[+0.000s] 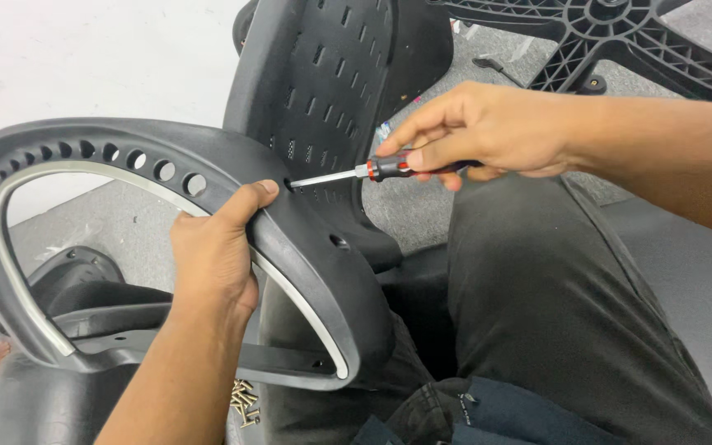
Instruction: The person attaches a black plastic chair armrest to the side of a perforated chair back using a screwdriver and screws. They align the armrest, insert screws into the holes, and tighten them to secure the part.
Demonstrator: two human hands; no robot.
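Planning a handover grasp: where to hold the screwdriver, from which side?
Grip the screwdriver by its red-black handle, from the right, as the right hand does. Its shaft lies near level, tip in the armrest hole on the left, so that end is blocked.

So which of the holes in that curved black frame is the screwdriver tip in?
The screwdriver tip sits in the hole beside the left hand's thumb. The row of round holes along the top and the lower hole stand empty.
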